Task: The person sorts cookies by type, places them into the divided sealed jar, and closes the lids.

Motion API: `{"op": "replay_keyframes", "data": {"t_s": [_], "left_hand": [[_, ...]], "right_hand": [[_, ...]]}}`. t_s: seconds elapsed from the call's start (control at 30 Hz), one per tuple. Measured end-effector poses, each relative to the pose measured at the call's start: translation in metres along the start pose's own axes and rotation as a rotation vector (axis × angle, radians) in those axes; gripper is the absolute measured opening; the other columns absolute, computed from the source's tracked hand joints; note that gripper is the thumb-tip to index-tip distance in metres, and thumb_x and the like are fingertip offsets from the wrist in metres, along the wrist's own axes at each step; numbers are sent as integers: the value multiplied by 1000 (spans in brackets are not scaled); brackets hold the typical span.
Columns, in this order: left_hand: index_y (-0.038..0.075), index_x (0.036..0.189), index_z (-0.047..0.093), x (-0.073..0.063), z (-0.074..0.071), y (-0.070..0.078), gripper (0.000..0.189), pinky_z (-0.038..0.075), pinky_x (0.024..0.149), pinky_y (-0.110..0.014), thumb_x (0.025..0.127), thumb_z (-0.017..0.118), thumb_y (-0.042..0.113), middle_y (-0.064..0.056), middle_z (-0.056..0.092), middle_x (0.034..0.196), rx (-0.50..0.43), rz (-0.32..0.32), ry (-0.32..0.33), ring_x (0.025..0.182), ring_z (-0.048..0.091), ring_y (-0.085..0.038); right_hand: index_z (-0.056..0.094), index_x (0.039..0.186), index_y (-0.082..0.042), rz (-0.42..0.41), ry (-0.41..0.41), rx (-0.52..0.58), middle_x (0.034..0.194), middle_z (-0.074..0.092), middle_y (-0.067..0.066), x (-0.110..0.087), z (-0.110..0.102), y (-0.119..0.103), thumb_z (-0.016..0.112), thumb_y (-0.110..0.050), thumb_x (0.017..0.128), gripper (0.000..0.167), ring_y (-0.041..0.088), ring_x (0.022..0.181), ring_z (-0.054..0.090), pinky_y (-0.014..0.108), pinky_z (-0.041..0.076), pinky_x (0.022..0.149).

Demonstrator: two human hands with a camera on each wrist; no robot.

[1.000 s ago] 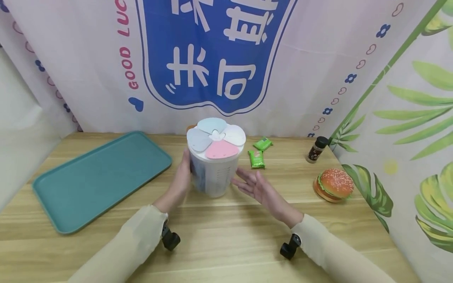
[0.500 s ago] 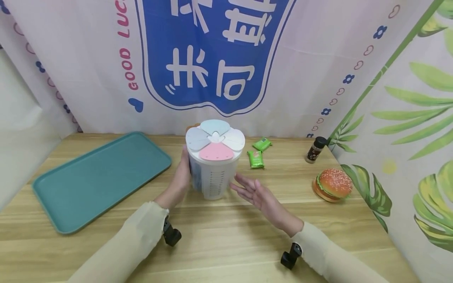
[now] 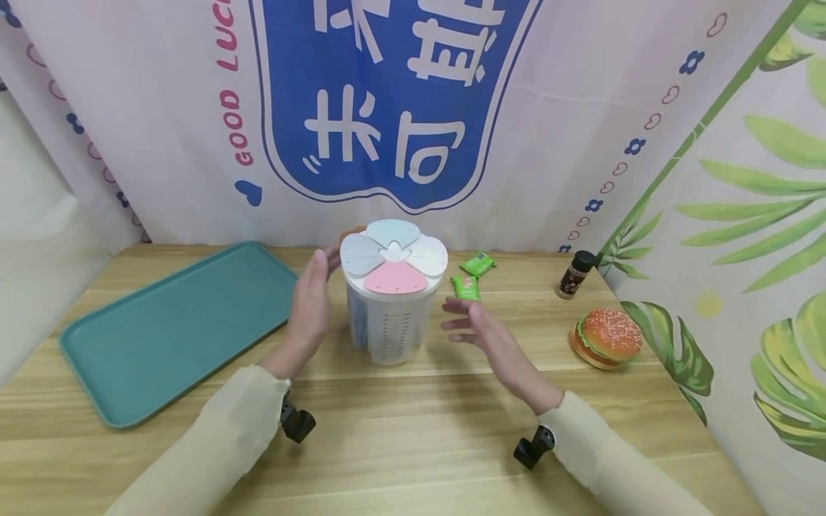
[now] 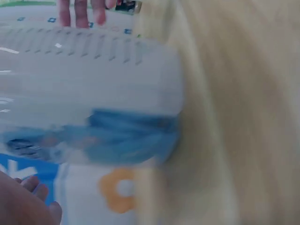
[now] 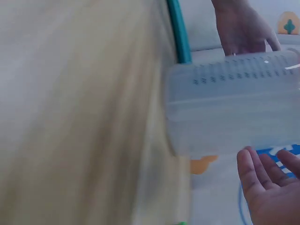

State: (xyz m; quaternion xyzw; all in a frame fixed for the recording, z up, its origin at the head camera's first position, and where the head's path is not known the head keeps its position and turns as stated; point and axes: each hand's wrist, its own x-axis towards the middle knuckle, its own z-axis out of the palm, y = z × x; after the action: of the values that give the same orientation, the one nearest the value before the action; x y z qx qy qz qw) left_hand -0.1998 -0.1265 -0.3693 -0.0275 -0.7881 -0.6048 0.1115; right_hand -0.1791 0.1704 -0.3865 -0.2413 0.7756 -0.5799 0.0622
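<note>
In the head view, a clear plastic storage canister (image 3: pixel 395 322) stands upright on the wooden table, its lid (image 3: pixel 393 256) made of petal-shaped flaps in pink, white and pale blue. Something blue shows through its wall in the left wrist view (image 4: pixel 136 133). My left hand (image 3: pixel 308 304) is beside the canister's left side, fingers extended, the fingertips partly behind the lid. Off to the right, my right hand (image 3: pixel 493 344) has its fingers loosely spread and apart from the canister wall. Neither hand holds anything.
A teal tray (image 3: pixel 181 330) lies at the left. Behind the canister are two green packets (image 3: pixel 478 264), right of its lid. Further right stand a black-capped spice bottle (image 3: pixel 574 276) and a hamburger (image 3: pixel 606 337). A printed cloth (image 3: pixel 542 158) hangs along the back edge.
My left hand has come off the canister and moved left. My right hand has drawn slightly right, away from it. The canister turned a little early on, then stayed in place.
</note>
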Motion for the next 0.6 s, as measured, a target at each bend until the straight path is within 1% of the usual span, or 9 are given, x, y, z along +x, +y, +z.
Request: {"op": "replay_keyframes", "data": {"t_s": [0.1,0.2,0.27,0.33,0.4,0.43,0.53,0.6], "left_hand": [[4,158,42,-1,-12,14,60,29,132,-52,116,22,42,-16,48,162,39,155,41,155,42,-33],[3,155,48,-2,-18,29,51,36,129,-50,116,31,33,-17,53,158,65,294,47,152,47,-32],[4,153,51,-3,-21,37,47,40,127,-49,115,36,28,-16,56,156,101,375,44,149,51,-31],[6,152,53,-4,-23,44,45,40,126,-49,114,40,25,-14,58,155,169,452,22,148,52,-31],[10,153,53,-7,-26,50,44,40,127,-51,112,46,25,-12,56,157,269,505,-29,149,51,-31],[12,154,53,-8,-27,54,45,39,126,-53,111,49,27,-11,56,158,326,518,-64,149,50,-32],[20,153,55,-11,-31,63,49,39,125,-58,107,60,34,-6,54,160,486,521,-188,152,47,-33],[23,152,57,-11,-33,66,52,42,123,-59,103,67,39,-4,56,158,569,525,-266,151,49,-31]], "right_hand": [[46,150,5,-56,87,-70,151,54,25,10,-8,-14,31,-27,116,49,39,129,61,32,58,106],[50,145,6,-151,166,-154,145,59,24,19,-19,-32,44,-14,111,39,32,128,61,21,55,106],[53,141,6,-226,201,-225,142,61,23,27,-25,-45,51,-9,108,36,28,127,61,18,52,107],[57,138,6,-305,213,-301,140,63,22,34,-29,-57,57,-5,104,36,28,127,62,20,52,109],[60,136,4,-383,187,-380,141,65,20,41,-32,-69,62,-5,102,36,28,130,62,26,53,111],[62,136,3,-420,161,-416,141,65,19,44,-32,-74,65,-6,101,36,28,131,62,30,53,112],[64,137,-1,-506,58,-518,144,66,14,49,-29,-84,71,-7,98,40,28,137,61,39,53,116],[64,139,-6,-530,-24,-573,146,66,11,50,-26,-87,74,-10,97,43,27,140,60,41,51,119]]}}
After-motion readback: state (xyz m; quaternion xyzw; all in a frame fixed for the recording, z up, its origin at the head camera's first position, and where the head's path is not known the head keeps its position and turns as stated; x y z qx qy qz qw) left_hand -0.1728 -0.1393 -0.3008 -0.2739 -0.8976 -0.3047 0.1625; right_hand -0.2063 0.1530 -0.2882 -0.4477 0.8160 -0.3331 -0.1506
